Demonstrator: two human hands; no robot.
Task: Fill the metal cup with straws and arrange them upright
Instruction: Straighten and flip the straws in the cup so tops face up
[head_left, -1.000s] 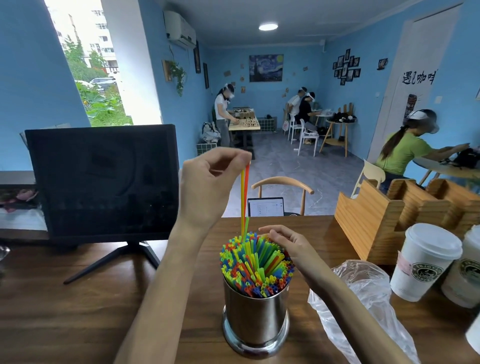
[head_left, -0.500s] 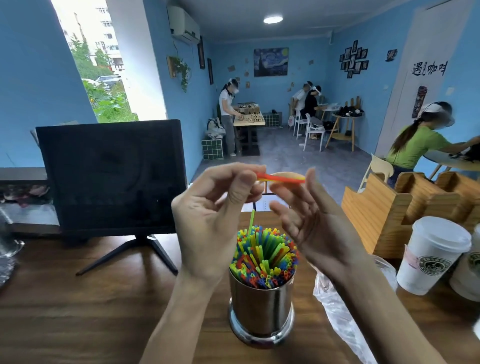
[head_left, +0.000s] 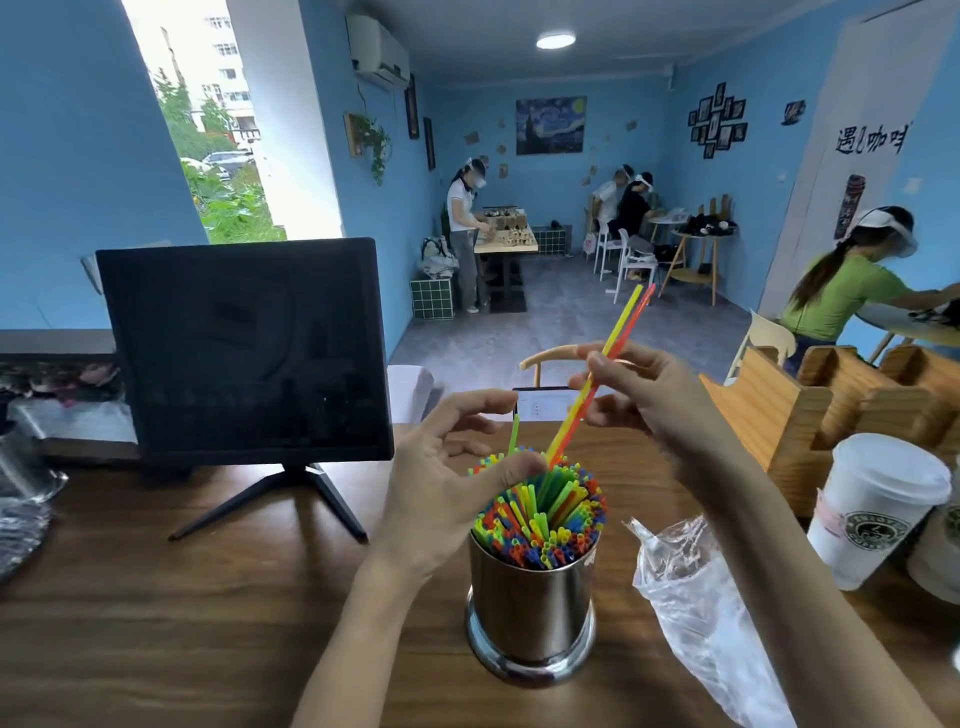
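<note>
**Straws over a full cup in a blue café room**

The room has blue walls (head_left: 62, 156), a grey floor (head_left: 550, 322), a bright window (head_left: 208, 119) at left and a round ceiling light (head_left: 556, 40). A painting (head_left: 550, 124) and a cluster of frames (head_left: 718, 126) hang on the far walls. 4 people work at tables farther back and at right.

The wooden tabletop (head_left: 156, 623) fills the near view. On it at left stands a dark monitor (head_left: 244, 348) on a 3-legged stand. At right is a wooden organizer (head_left: 779, 410), with a lidded white paper cup (head_left: 878, 509) just in front of it. A clear plastic bag (head_left: 711, 613) lies beside the cup (head_left: 532, 613), a shiny metal one standing near the tabletop's front edge, packed with upright coloured straws (head_left: 545, 512).

The right hand (head_left: 649, 395) pinches 2 long straws (head_left: 618, 332), yellow and red, tilted, their lower ends reaching the bundle. The left hand (head_left: 452, 467) is loosely curled, its thumb resting on the bundle's top near a raised green straw (head_left: 513, 434); whether it grips that one cannot be told.
</note>
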